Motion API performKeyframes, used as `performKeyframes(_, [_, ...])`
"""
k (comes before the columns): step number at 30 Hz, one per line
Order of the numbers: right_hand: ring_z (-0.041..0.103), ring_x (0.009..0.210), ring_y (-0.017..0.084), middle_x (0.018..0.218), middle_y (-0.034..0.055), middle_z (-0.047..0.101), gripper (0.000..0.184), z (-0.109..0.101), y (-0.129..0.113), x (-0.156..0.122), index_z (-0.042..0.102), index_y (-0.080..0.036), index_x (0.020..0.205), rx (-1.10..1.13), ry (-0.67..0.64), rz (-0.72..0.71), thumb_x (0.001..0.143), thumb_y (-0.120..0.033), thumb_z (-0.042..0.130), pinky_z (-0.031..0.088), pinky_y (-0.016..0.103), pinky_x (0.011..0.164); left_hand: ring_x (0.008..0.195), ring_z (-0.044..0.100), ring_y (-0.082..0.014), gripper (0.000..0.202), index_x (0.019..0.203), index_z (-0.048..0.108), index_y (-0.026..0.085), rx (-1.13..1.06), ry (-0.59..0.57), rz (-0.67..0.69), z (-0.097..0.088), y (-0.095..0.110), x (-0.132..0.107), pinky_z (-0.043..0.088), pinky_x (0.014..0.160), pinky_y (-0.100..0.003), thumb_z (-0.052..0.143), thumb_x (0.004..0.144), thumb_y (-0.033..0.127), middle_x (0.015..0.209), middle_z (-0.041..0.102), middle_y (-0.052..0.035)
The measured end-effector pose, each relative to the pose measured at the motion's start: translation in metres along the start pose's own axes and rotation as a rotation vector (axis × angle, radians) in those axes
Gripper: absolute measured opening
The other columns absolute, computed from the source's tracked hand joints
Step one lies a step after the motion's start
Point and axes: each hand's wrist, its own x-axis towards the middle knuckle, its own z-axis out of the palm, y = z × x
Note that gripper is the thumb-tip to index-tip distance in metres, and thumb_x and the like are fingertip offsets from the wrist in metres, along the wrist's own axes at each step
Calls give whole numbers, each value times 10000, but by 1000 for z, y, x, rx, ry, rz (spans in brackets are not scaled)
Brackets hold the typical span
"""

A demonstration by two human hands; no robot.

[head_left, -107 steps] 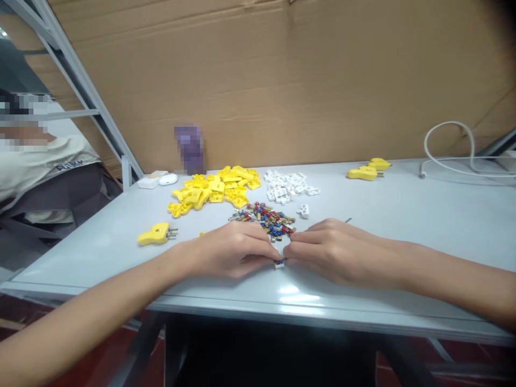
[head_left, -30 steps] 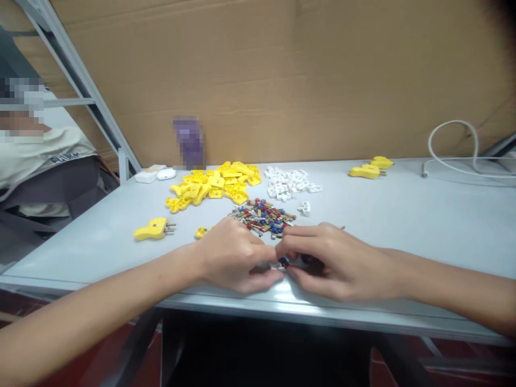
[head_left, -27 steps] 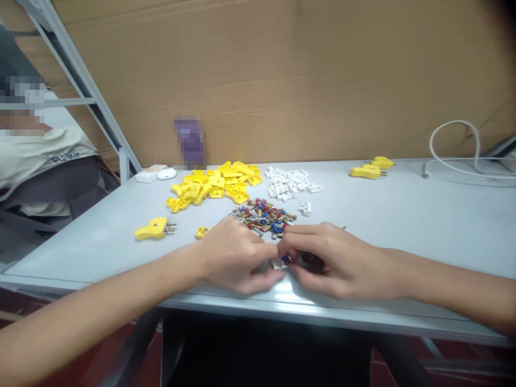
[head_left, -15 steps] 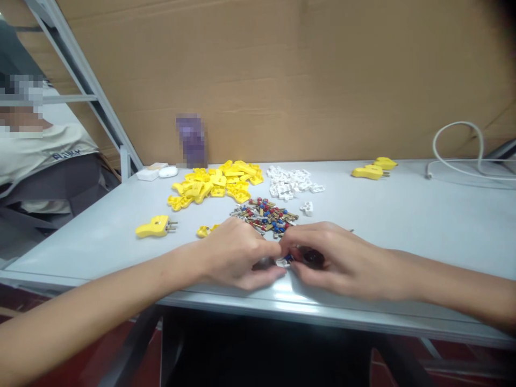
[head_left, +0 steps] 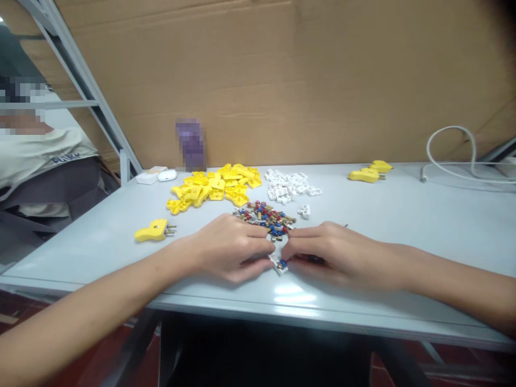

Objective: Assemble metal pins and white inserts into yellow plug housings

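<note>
Below the frame's centre, a white insert with a blue part at its right is flanked by the left hand and right hand. Both are kept half-curled, thumbs drawn towards fingertips; whether it is gripped by either cannot be told. Pins are heaped just above, at centre.

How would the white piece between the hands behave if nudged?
The white piece is probably light and stiff: it's small and looks like moulded plastic. It may slide, as the tabletop looks smooth and shiny. The blue part on it could shift; whether it's fixed, I can't tell.
</note>
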Motion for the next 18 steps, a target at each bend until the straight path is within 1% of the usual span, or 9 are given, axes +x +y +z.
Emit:
performKeyframes(3, [499, 583, 106, 779, 27, 611, 200, 7, 0, 0, 627, -159, 866, -75, 67, 7, 956, -205, 456, 338, 246, 529, 582, 580, -140, 306, 993, 705, 162, -49, 64, -11, 3, 3, 2, 411, 512, -275, 551, 902, 409, 712, 657, -4])
performKeyframes(5, [448, 533, 94, 739, 11, 590, 170, 10, 0, -1, 618, -163, 823, -105, 116, 1, 921, -198, 485, 308, 246, 500, 585, 582, -136, 298, 959, 709, 170, -62, 88, -28, 6, 6, 3, 418, 527, -266, 566, 905, 426, 706, 657, 0])
performKeyframes(7, [427, 521, 90, 713, 3, 580, 166, 13, 0, -2, 617, -165, 795, -126, 158, -30, 904, -187, 494, 301, 245, 496, 599, 586, -132, 260, 930, 715, 175, -79, 82, -60, 8, 7, 4, 423, 543, -259, 572, 916, 391, 715, 658, -2])
performKeyframes(10, [412, 511, 93, 682, 4, 583, 210, 15, 0, -2, 629, -157, 792, -200, 219, -100, 927, -178, 470, 287, 254, 491, 616, 583, -133, 229, 918, 726, 165, -148, 45, -108, 9, 7, 4, 434, 560, -254, 594, 916, 351, 724, 648, -13])
performKeyframes(12, [396, 500, 94, 661, 4, 584, 229, 15, -1, -3, 638, -151, 791, -244, 244, -122, 935, -176, 463, 275, 260, 484, 650, 597, -138, 228, 929, 730, 162, -186, 29, -130, 8, 7, 4, 453, 593, -253, 612, 915, 356, 749, 653, -23])
performKeyframes(15, [384, 504, 88, 668, 4, 587, 218, 13, -2, -3, 639, -149, 775, -234, 263, -116, 914, -163, 472, 282, 249, 486, 706, 623, -154, 258, 967, 718, 163, -194, 30, -139, 6, 5, 3, 470, 633, -259, 623, 905, 394, 803, 670, -37])
performKeyframes(18, [364, 507, 79, 661, -8, 562, 188, 12, -2, -3, 620, -153, 747, -187, 276, -104, 879, -149, 486, 279, 232, 485, 668, 600, -155, 319, 979, 689, 142, -183, 54, -146, 4, 4, 2, 455, 609, -264, 620, 878, 437, 791, 664, -43])
